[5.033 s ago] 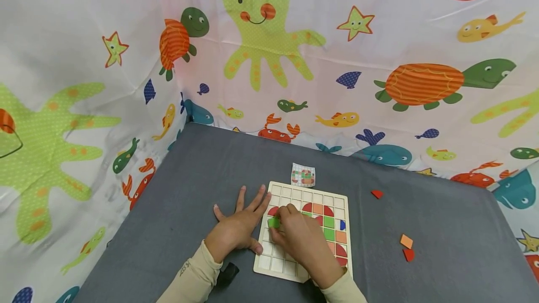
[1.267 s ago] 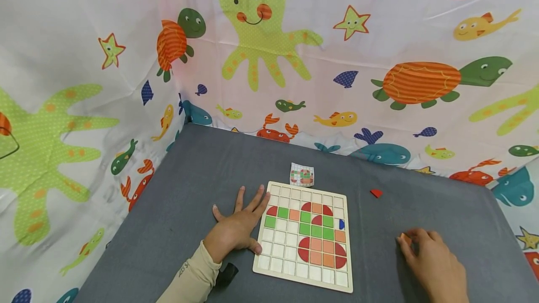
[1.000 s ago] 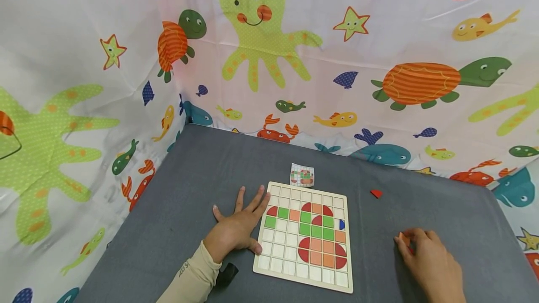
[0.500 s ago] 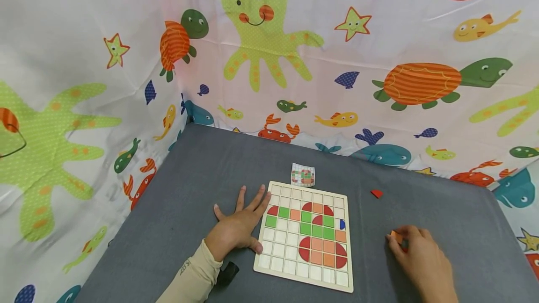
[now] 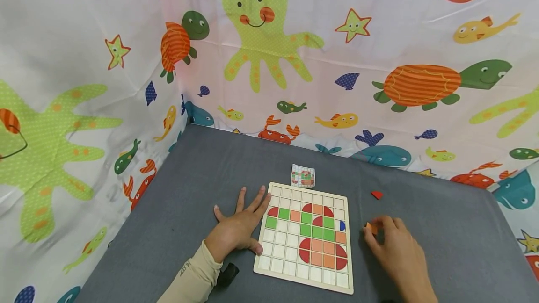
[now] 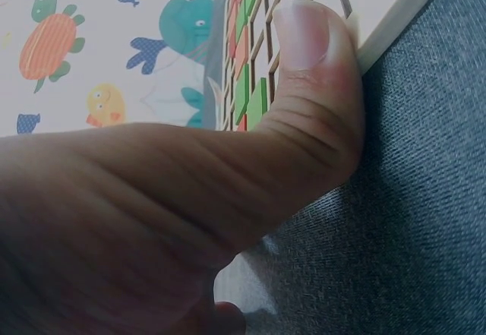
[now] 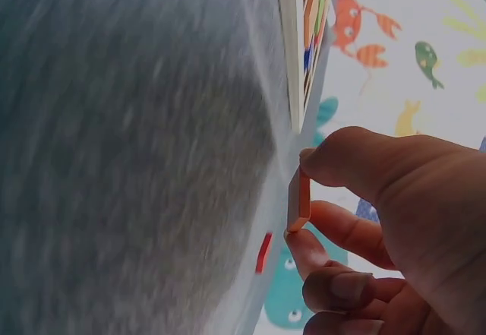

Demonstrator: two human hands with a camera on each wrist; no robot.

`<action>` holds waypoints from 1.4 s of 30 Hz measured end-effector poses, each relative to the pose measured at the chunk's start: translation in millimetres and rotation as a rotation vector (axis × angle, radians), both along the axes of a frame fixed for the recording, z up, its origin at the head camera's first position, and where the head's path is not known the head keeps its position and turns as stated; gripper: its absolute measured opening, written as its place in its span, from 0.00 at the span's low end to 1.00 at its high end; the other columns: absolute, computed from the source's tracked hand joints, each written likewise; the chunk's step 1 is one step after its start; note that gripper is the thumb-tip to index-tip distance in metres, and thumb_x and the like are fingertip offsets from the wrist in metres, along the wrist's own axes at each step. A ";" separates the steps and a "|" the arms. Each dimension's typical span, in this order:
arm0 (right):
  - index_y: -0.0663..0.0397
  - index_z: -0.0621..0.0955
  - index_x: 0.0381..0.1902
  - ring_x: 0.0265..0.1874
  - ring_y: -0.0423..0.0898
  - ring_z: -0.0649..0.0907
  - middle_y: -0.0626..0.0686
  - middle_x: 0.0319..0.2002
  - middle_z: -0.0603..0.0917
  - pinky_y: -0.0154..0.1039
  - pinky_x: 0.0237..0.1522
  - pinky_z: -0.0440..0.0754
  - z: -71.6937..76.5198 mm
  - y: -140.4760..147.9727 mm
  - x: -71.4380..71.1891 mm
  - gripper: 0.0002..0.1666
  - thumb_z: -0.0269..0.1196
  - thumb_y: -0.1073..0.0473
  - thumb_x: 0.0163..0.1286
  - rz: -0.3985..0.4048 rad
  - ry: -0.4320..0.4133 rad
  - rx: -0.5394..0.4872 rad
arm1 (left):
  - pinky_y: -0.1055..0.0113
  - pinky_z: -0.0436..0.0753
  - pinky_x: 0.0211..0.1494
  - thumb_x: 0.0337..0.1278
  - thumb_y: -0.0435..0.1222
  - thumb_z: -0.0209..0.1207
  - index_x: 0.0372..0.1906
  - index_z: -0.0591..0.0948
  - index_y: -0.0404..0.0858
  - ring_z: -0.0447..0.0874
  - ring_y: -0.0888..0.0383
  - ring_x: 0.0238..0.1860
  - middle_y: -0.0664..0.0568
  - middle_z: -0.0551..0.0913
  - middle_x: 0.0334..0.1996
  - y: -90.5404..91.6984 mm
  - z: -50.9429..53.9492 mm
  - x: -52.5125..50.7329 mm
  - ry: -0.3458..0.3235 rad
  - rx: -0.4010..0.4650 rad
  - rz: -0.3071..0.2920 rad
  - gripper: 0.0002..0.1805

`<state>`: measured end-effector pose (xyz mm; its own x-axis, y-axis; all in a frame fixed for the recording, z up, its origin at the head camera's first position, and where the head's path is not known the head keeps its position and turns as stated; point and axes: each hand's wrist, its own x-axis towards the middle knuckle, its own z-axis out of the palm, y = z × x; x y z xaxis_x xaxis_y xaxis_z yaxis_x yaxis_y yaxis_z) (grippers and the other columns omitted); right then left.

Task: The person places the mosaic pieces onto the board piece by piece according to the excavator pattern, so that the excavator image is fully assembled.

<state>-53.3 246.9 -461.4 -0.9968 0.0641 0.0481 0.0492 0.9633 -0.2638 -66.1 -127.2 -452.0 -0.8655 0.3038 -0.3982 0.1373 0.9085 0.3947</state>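
A square wooden grid board [image 5: 303, 284] lies on the grey cloth. Several red, green and orange tiles and one blue piece [image 5: 342, 225] sit in its cells. My left hand [image 5: 236, 230] is spread at the board's left edge, fingertips at the rim; in the left wrist view its thumb [image 6: 311, 54] rests on the board. Right of the board, above the cloth, my right hand [image 5: 397, 251] pinches an orange square tile [image 5: 371, 228] between thumb and fingertips. The right wrist view shows this orange tile [image 7: 298, 202] edge-on. The second loose red piece seen earlier is hidden now.
A small printed pattern card [image 5: 303, 176] lies just behind the board. One loose red piece [image 5: 376, 195] is on the cloth beyond my right hand. A black object [image 5: 228, 275] is near the left wrist. A sea-animal curtain [image 5: 269, 60] hangs behind and to the left.
A green tile has gone into the board's left column. My right hand then went right, picked up the orange tile and moved back left toward the board. The left hand stays put.
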 end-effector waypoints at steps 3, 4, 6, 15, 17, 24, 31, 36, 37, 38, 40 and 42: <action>0.57 0.84 0.50 0.33 0.53 0.80 0.63 0.46 0.81 0.60 0.34 0.83 -0.1 -8.7 -1.0 0.24 0.74 0.45 0.68 0.020 0.011 -0.007 | 0.05 0.38 0.60 0.31 0.51 0.85 0.89 0.45 0.56 0.24 0.38 0.86 0.60 0.36 0.88 -0.5 -5.1 -1.0 0.009 0.014 -0.005 0.79; 0.57 0.84 0.51 0.33 0.53 0.80 0.63 0.46 0.81 0.60 0.34 0.84 0.2 -11.3 -1.5 0.24 0.74 0.45 0.68 0.030 0.016 -0.008 | 0.05 0.37 0.60 0.31 0.51 0.85 0.89 0.44 0.57 0.24 0.38 0.86 0.61 0.35 0.88 -0.6 -6.6 -1.6 0.007 0.014 -0.005 0.79; 0.56 0.85 0.50 0.32 0.53 0.80 0.62 0.47 0.82 0.58 0.33 0.84 0.5 -16.9 -1.6 0.24 0.75 0.45 0.68 0.052 0.039 -0.021 | 0.05 0.36 0.59 0.30 0.52 0.85 0.88 0.42 0.59 0.22 0.39 0.86 0.63 0.33 0.88 -1.0 -12.5 -3.4 0.010 0.010 -0.006 0.81; 0.53 0.85 0.48 0.27 0.48 0.77 0.59 0.46 0.83 0.44 0.24 0.78 4.9 -49.2 -4.1 0.19 0.74 0.47 0.69 0.142 0.087 -0.066 | 0.05 0.30 0.55 0.25 0.55 0.85 0.88 0.38 0.63 0.18 0.40 0.85 0.66 0.29 0.87 -5.2 -42.7 -10.2 0.027 0.027 -0.010 0.85; 0.53 0.85 0.48 0.25 0.47 0.76 0.59 0.47 0.83 0.42 0.23 0.75 6.4 -57.3 -5.2 0.18 0.74 0.48 0.69 0.162 0.092 -0.080 | 0.05 0.28 0.54 0.25 0.54 0.86 0.88 0.38 0.63 0.18 0.40 0.85 0.65 0.29 0.87 -6.0 -45.3 -10.5 0.028 0.046 -0.011 0.85; 0.52 0.85 0.47 0.20 0.41 0.73 0.55 0.45 0.82 0.37 0.19 0.72 7.9 -86.4 -8.0 0.17 0.75 0.49 0.68 0.244 0.126 -0.106 | 0.07 0.28 0.58 0.30 0.50 0.86 0.88 0.40 0.60 0.17 0.40 0.85 0.64 0.30 0.87 -4.3 -32.2 -8.3 -0.009 0.060 0.004 0.82; 0.48 0.85 0.46 0.19 0.36 0.72 0.49 0.42 0.81 0.32 0.17 0.70 3.4 -118.6 -5.6 0.15 0.76 0.50 0.67 0.362 0.201 -0.109 | 0.06 0.38 0.61 0.32 0.51 0.84 0.89 0.46 0.55 0.25 0.39 0.87 0.60 0.37 0.88 -0.6 -3.7 -0.2 -0.004 0.014 0.007 0.78; 0.44 0.84 0.44 0.17 0.34 0.69 0.46 0.42 0.81 0.29 0.18 0.69 0.9 -140.3 1.4 0.14 0.76 0.47 0.68 0.416 0.185 -0.124 | 0.06 0.35 0.60 0.32 0.51 0.85 0.89 0.44 0.57 0.23 0.38 0.86 0.61 0.35 0.88 -1.7 -15.8 -2.8 0.000 0.026 -0.002 0.79; 0.44 0.84 0.44 0.17 0.34 0.68 0.46 0.42 0.81 0.29 0.18 0.69 0.9 -143.9 2.1 0.14 0.76 0.47 0.68 0.426 0.183 -0.129 | 0.06 0.34 0.59 0.31 0.51 0.85 0.88 0.43 0.58 0.23 0.38 0.86 0.62 0.34 0.88 -2.4 -21.4 -4.4 0.007 0.031 -0.004 0.80; 0.44 0.84 0.44 0.17 0.33 0.67 0.45 0.42 0.81 0.28 0.18 0.69 1.1 -147.4 2.5 0.14 0.76 0.46 0.68 0.435 0.182 -0.128 | 0.06 0.34 0.59 0.31 0.51 0.85 0.88 0.43 0.58 0.22 0.38 0.86 0.62 0.34 0.88 -2.3 -21.3 -4.5 0.006 0.031 -0.003 0.80; 0.44 0.84 0.43 0.17 0.33 0.67 0.45 0.42 0.80 0.28 0.19 0.69 1.6 -153.8 3.2 0.15 0.76 0.46 0.68 0.449 0.178 -0.125 | 0.05 0.35 0.59 0.30 0.52 0.85 0.88 0.43 0.59 0.23 0.38 0.86 0.62 0.35 0.88 -2.5 -25.3 -5.2 0.024 0.031 -0.002 0.80; 0.44 0.84 0.42 0.16 0.34 0.66 0.45 0.41 0.80 0.28 0.18 0.67 1.2 -158.4 4.3 0.14 0.75 0.46 0.68 0.465 0.173 -0.117 | 0.05 0.34 0.58 0.29 0.52 0.85 0.88 0.43 0.59 0.22 0.38 0.86 0.62 0.34 0.88 -2.5 -26.3 -6.1 0.015 0.030 -0.001 0.80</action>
<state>-49.0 88.4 -460.1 -0.8993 -0.3696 0.2338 -0.4316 0.8366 -0.3375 -72.2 -129.7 -478.3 -0.8712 0.3163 -0.3755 0.1445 0.8962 0.4196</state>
